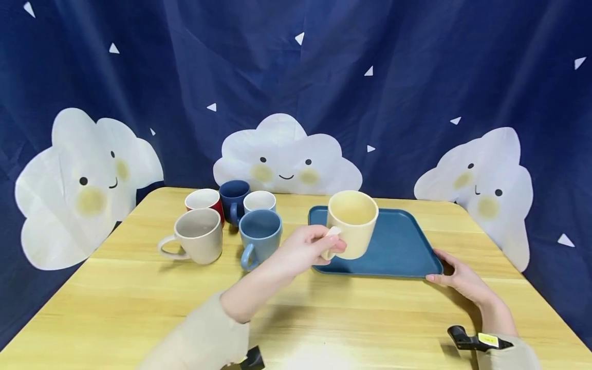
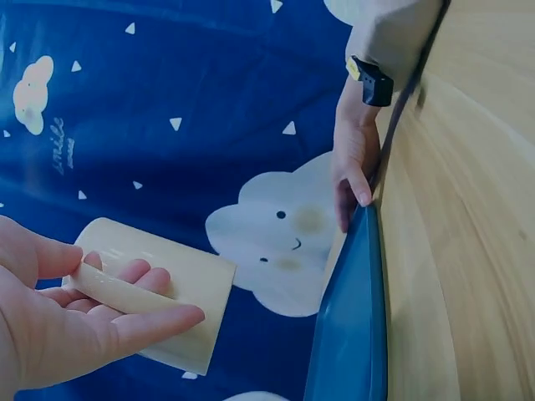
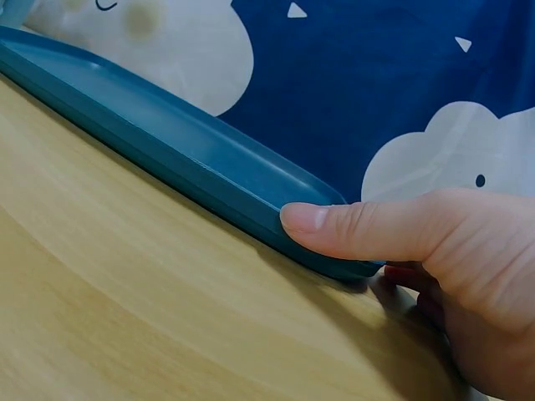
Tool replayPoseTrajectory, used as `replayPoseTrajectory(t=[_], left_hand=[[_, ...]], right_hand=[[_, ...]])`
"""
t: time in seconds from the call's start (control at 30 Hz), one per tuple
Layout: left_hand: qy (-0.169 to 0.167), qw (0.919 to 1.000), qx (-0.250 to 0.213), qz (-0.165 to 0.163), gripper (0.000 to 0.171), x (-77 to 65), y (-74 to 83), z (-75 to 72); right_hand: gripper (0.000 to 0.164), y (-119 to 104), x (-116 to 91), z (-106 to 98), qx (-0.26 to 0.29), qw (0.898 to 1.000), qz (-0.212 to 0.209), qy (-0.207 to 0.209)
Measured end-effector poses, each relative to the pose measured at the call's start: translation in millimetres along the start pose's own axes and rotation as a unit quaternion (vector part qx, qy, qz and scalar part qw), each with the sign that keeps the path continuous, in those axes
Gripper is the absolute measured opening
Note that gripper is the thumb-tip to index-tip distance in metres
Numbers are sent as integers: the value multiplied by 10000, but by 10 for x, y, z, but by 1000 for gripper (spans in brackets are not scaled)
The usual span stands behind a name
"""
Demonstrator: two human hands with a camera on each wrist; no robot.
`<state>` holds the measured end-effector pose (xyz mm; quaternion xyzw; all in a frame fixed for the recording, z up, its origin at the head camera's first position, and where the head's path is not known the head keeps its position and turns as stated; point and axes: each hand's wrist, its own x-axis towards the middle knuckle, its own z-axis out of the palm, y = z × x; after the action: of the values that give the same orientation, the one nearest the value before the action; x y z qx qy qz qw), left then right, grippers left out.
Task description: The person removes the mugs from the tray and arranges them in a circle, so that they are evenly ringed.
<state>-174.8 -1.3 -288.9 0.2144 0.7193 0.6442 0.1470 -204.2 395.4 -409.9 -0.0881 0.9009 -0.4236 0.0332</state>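
My left hand (image 1: 319,244) grips a pale yellow mug (image 1: 353,234) by its handle. In the head view the mug is upright and overlaps the left part of a blue tray (image 1: 400,246). The left wrist view shows thumb and fingers around the handle, with the mug's wall (image 2: 188,288) beyond them. At the tray's near right corner, my right hand (image 1: 462,277) holds the edge. The right wrist view has its thumb on the front rim of the tray (image 3: 201,180), while the other fingers are partly hidden behind the corner.
Left of the tray stand a blue mug (image 1: 260,239), a beige mug (image 1: 201,241), a red mug with a white inside (image 1: 203,198), a navy mug (image 1: 233,192) and a light mug (image 1: 260,200). The wooden table (image 1: 139,308) ends at a dark blue cloud-print curtain (image 1: 393,103).
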Motion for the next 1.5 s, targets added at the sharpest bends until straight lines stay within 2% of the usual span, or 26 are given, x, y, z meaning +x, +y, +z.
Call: replayPoseTrajectory(t=[0.2,0.33,0.57,0.7,0.83,0.93,1.07,1.17,1.33,1.5], left_hand=[[-61,9995,-67,308,29,-322,40,-317],[108,9992,-70,376,30,-533,79,-511],[441,9975,364,420,32,-949,161,-836],[651,9944,409,723,29,-1141,119,-1006],[808,9909,459,976,25,-1286,-10,-1164],[996,9899,520,865,24,-1374,-129,-1252],[1258,9886,662,505,26,-1466,-275,-1307],[1340,9887,551,373,27,-1508,-352,-1332],[1471,9874,482,319,27,-1533,-420,-1371],[1513,9864,640,-6,32,-1514,-493,-1379]], right_hand=[[83,-12,3,-46,-65,9999,-57,64],[83,-19,1,-53,-90,9999,-52,77],[84,-13,8,-16,-114,9999,-13,18],[83,-6,10,-29,-15,10000,-32,7],[82,8,9,-30,-22,10000,-75,20],[82,16,13,-17,19,10000,-88,10],[82,17,21,-6,51,10000,-62,2],[82,14,23,-8,76,10000,-45,-13],[82,8,27,-13,33,10000,-6,1],[82,10,25,-13,28,10000,-7,-23]])
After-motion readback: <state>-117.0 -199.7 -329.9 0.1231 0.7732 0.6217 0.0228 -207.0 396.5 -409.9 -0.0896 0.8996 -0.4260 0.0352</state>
